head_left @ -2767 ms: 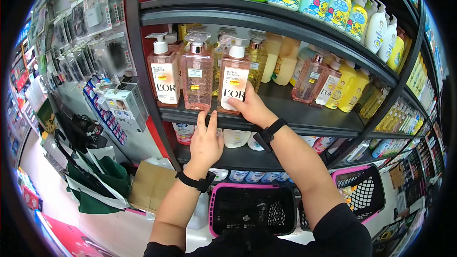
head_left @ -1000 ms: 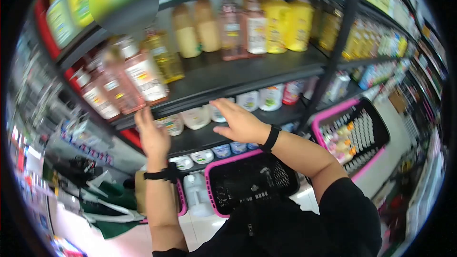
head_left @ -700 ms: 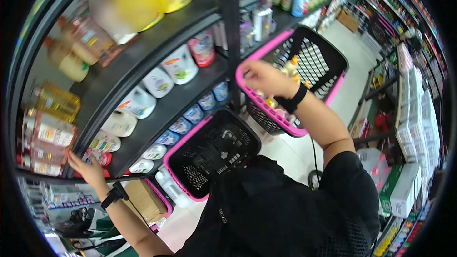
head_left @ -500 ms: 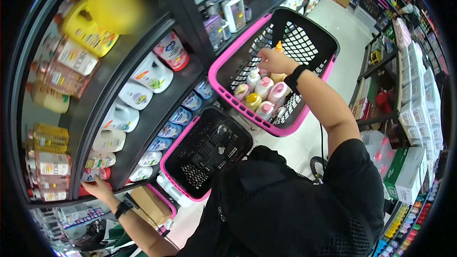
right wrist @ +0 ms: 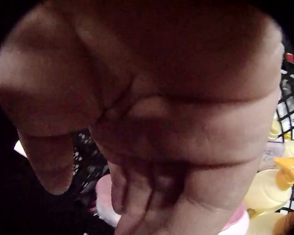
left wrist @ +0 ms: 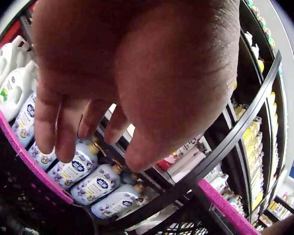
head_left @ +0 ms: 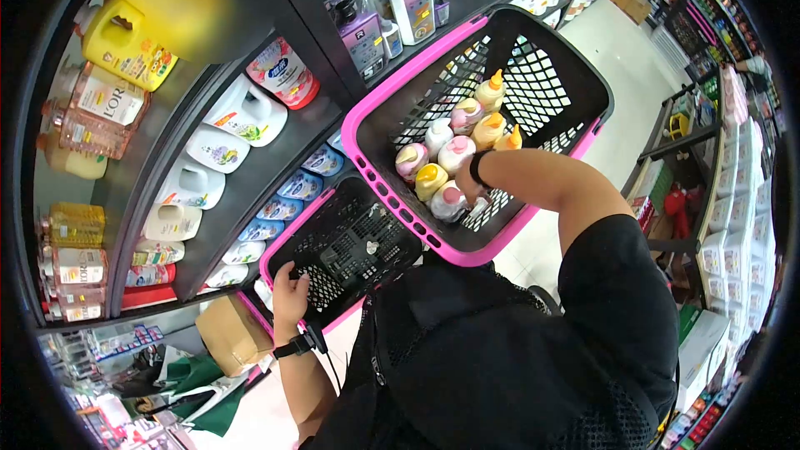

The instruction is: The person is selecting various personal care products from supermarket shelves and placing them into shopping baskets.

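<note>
In the head view, my right hand reaches down inside a black basket with a pink rim, beside a pink-topped bottle. A yellow-capped bottle and several other pump bottles stand around it. My forearm partly covers this hand. The right wrist view shows the palm, fingers pointing down and thumb apart, near a pink-and-white bottle; no grip is visible. My left hand, fingers loosely spread, is over the near-left edge of a second basket. The left wrist view shows its palm holding nothing.
Shelves at the left carry white jugs, blue-labelled bottles and pink L'OR bottles. A cardboard box and a green bag are at lower left. Stacked white tubs line the right side.
My right hand has moved toward the near part of the bottle-filled basket, among the bottles. My left hand has left the shelf edge and moved right, to the second basket's edge.
</note>
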Tool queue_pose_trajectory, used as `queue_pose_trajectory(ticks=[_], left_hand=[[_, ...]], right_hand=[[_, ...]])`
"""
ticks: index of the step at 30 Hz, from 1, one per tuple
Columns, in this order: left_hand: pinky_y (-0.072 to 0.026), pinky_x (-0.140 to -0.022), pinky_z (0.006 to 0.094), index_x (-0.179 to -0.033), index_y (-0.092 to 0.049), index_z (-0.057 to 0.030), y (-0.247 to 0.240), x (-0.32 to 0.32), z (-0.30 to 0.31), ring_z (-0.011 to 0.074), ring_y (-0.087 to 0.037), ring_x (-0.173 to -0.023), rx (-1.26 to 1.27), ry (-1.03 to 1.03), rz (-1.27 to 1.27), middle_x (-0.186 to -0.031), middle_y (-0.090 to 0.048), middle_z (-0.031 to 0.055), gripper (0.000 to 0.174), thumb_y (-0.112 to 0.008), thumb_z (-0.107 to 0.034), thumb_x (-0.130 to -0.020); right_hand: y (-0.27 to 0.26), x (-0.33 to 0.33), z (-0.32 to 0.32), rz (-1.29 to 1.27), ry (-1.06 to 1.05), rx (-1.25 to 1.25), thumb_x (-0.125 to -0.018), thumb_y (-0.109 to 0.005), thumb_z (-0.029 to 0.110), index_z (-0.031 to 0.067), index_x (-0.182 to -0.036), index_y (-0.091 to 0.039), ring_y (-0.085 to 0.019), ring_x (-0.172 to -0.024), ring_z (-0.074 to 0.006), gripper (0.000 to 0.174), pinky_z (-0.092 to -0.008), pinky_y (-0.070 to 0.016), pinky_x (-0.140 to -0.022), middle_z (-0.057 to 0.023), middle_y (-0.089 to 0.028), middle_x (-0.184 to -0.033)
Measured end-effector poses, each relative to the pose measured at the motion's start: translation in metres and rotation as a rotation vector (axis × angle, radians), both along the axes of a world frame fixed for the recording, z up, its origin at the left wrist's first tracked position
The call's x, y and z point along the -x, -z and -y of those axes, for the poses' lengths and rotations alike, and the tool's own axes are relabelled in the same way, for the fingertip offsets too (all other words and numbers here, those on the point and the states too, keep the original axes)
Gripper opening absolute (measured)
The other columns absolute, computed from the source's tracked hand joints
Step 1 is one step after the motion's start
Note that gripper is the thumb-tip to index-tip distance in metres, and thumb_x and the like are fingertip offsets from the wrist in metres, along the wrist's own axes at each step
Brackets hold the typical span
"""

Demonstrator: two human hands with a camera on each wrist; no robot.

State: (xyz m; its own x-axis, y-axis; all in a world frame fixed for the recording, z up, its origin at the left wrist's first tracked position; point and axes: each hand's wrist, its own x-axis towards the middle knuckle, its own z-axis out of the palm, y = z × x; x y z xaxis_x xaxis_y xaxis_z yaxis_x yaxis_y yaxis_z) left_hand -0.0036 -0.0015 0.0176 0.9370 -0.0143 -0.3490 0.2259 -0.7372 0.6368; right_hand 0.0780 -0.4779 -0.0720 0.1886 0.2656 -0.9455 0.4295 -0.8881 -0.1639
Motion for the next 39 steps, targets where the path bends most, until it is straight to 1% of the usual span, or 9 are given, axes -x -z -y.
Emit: queue_pose_trajectory(ticks=[2,7,22,24,26,27,32,36,39], left_hand=[[-0.0526,-0.071,0.0324,-0.132,-0.052,0.0046,0.022,0.012,-0.015,0.0193,-0.066,-0.078,0.021,0.012,0.029,-0.1,-0.067,0.0155,0.048,-0.068,-0.015,-0.091],[-0.053,-0.081,0.0356,-0.134,-0.054,0.0049,0.036,0.049,-0.029,0.0231,-0.066,-0.089,-0.026,-0.089,-0.089,-0.119,-0.066,0.0198,0.054,-0.069,-0.021,-0.09],[-0.053,-0.081,0.0325,-0.127,-0.058,0.0042,0.044,0.051,-0.021,0.02,-0.066,-0.089,0.191,-0.066,0.016,-0.105,-0.069,0.014,0.041,-0.068,-0.015,-0.091],[-0.0531,-0.082,0.0317,-0.126,-0.058,0.0041,0.0,0.027,0.008,0.0194,-0.066,-0.091,0.229,0.013,0.052,-0.108,-0.069,0.0148,0.039,-0.066,-0.012,-0.092],[-0.0537,-0.083,0.032,-0.128,-0.056,0.0036,-0.005,0.004,0.025,0.0198,-0.067,-0.093,0.273,0.085,0.168,-0.113,-0.067,0.0163,0.04,-0.067,-0.008,-0.092],[-0.0537,-0.084,0.0324,-0.129,-0.056,0.0033,-0.016,-0.007,0.04,0.02,-0.067,-0.095,0.325,0.127,0.18,-0.114,-0.067,0.016,0.041,-0.067,-0.008,-0.091],[-0.0469,-0.103,0.0398,-0.137,-0.051,0.0011,-0.085,-0.049,0.136,0.0318,-0.059,-0.121,0.334,0.561,0.345,-0.13,-0.059,0.0205,0.063,-0.077,-0.014,-0.082],[-0.0354,-0.115,0.0441,-0.15,-0.032,0.0025,-0.119,-0.061,0.188,0.0396,-0.042,-0.138,0.266,0.783,0.485,-0.146,-0.045,0.0257,0.1,-0.087,-0.024,-0.07],[-0.0423,-0.108,0.0416,-0.148,-0.032,0.0025,-0.124,-0.071,0.199,0.0326,-0.052,-0.13,0.587,0.604,0.529,-0.138,-0.051,0.0233,0.091,-0.084,-0.01,-0.073]], right_hand=[[0.015,0.013,-0.003,-0.126,0.05,0.124,-0.092,-0.064,0.036,0.0143,-0.132,-0.064,-0.067,-0.092,-0.0163,0.046,-0.0339,-0.0521,-0.077,-0.0024,-0.071,-0.105],[0.041,0.019,0.003,-0.237,0.02,0.08,-0.093,-0.064,0.036,0.0145,-0.134,-0.062,-0.066,-0.092,-0.0161,0.047,-0.0339,-0.0523,-0.077,-0.0032,-0.07,-0.105],[-0.007,0.01,0.027,-0.196,0.064,0.045,-0.091,-0.06,0.028,0.0121,-0.132,-0.061,-0.065,-0.083,-0.0165,0.044,-0.0339,-0.0535,-0.072,-0.0059,-0.067,-0.096],[-0.055,0.008,0.032,-0.143,-0.021,-0.077,-0.089,-0.061,0.032,0.0103,-0.128,-0.063,-0.065,-0.079,-0.0166,0.044,-0.0337,-0.0537,-0.071,-0.0073,-0.066,-0.089],[-0.072,0.006,0.055,-0.011,0.031,-0.39,-0.084,-0.068,0.038,0.0053,-0.119,-0.066,-0.068,-0.093,-0.03,0.047,-0.0412,-0.0524,-0.084,-0.0175,-0.072,-0.098],[-0.136,0.006,0.043,0.066,-0.003,-0.369,-0.084,-0.068,0.037,0.0042,-0.115,-0.067,-0.067,-0.099,-0.0353,0.046,-0.0434,-0.0501,-0.089,-0.0208,-0.071,-0.106],[-0.311,0.023,0.014,0.492,-0.071,-0.567,-0.091,-0.062,0.03,0.0039,-0.11,-0.062,-0.064,-0.091,-0.0441,0.033,-0.0513,-0.0491,-0.077,-0.0233,-0.068,-0.094],[-0.403,0.037,-0.008,0.753,0.038,-0.744,-0.094,-0.063,0.027,0.0021,-0.104,-0.059,-0.062,-0.084,-0.0418,0.027,-0.0451,-0.0492,-0.072,-0.0203,-0.065,-0.085],[-0.443,0.036,-0.025,0.842,0.103,-0.875,-0.095,-0.059,0.031,-0.0022,-0.101,-0.063,-0.066,-0.084,-0.0316,0.034,-0.0396,-0.0507,-0.074,-0.0187,-0.068,-0.089]])
